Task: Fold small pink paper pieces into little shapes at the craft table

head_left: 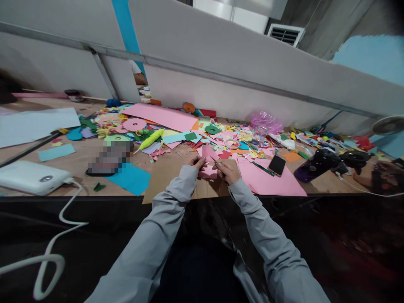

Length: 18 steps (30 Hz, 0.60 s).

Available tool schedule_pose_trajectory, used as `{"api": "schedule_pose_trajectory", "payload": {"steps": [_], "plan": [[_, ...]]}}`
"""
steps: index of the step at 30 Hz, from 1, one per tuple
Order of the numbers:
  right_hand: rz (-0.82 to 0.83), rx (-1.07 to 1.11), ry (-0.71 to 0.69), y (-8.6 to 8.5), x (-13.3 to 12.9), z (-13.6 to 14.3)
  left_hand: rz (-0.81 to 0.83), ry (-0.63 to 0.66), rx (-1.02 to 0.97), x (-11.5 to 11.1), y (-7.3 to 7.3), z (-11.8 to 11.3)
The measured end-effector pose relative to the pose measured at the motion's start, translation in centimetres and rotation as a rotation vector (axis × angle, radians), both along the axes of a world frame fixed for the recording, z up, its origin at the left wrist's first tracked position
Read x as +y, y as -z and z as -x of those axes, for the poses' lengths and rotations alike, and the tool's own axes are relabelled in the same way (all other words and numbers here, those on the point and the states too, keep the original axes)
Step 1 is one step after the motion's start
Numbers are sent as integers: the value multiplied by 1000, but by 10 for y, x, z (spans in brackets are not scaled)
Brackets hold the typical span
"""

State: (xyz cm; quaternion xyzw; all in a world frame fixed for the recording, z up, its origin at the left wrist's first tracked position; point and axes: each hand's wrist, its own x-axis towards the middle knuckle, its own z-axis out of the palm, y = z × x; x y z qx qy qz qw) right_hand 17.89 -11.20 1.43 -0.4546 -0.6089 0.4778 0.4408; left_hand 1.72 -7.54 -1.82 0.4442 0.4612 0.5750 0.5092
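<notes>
Small pink paper piece (207,152), held at centre of frame.
Left bare hand (196,161) pinches its left edge; right bare hand (230,171) meets its right side, exact grip unclear. Flat brown cardboard sheet (163,176) lies beneath; multicoloured paper scraps (232,136) lie beyond. Piece is likely light, thin, easily creased: grasp opposite edges, fingertip pressure only.

Long, loose, light grey sleeves (170,202) with creased fabric and dark clothing (202,269) between.
</notes>
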Motion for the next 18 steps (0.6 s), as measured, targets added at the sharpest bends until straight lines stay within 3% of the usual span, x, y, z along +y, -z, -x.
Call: {"api": "schedule_pose_trajectory", "payload": {"steps": [18], "plan": [[-18, 40, -12, 8, 6, -1, -5, 25, 23, -2, -2, 1]]}}
